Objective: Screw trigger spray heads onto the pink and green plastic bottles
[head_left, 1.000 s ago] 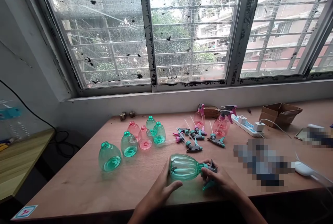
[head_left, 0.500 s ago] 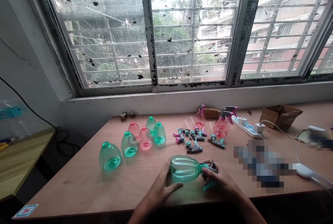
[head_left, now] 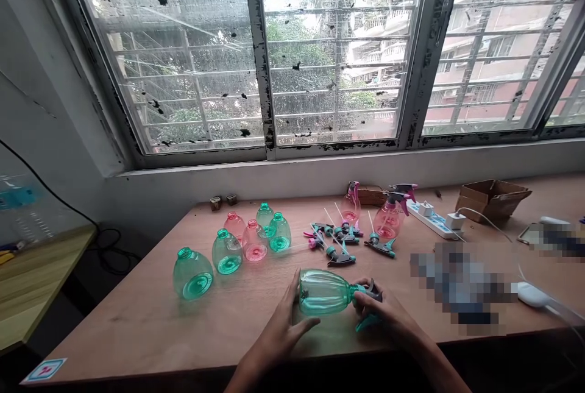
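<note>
A clear green spray bottle lies sideways in the air between my hands, just above the near part of the table. My left hand cups its base, thumb below and fingers behind. Around the neck, my right hand grips the grey and teal trigger head, which is fitted on the bottle. Loose trigger sprayers with thin white tubes lie beyond the bottle. Left of them stand several open bottles without heads, among them a green bottle and a pink bottle.
Pink bottles with spray heads stand at the back, near a power strip with plugs and an open cardboard box. A white mouse and a blurred patch lie at right. The window wall borders the table's far side.
The view has shifted very slightly. Both hands keep the same hold on the green spray bottle, with no clear movement of it.
</note>
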Tool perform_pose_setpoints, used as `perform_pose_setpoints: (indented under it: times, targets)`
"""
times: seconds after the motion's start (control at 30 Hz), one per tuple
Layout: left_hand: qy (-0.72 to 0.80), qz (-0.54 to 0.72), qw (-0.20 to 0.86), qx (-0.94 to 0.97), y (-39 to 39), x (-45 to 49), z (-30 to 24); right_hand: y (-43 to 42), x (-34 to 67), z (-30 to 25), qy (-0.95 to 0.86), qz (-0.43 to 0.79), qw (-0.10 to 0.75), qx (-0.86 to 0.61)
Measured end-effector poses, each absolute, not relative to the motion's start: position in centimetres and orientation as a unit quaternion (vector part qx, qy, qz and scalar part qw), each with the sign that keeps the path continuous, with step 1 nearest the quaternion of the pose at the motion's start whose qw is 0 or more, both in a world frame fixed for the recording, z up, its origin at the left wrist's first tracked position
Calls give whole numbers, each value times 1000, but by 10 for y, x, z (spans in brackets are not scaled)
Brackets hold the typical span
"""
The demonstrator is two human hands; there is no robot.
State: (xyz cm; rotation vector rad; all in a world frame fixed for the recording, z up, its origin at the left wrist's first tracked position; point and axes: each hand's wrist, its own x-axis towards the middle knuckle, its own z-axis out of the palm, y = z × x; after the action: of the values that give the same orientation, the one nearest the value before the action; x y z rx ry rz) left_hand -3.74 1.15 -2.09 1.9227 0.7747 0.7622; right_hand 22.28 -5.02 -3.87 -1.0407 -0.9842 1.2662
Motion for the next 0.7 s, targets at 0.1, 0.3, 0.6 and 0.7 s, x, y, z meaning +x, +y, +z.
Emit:
perform_pose_setpoints:
  times: [0.1, 0.3, 0.6, 0.7]
  targets:
    - [309, 299, 468, 772, 10, -36, -21, -50, 224, -38, -432, 541, 572, -439]
    - [328, 294, 457, 773, 10, -37, -22, -51, 227, -39, -461, 540, 549, -442]
    - [314, 307, 424, 792, 14, -36, -28, -51, 230, -44, -470, 530, 547, -445]
    - [322, 309, 437, 781, 14, -35, -26, -50, 231, -47, -474, 531, 544, -445]
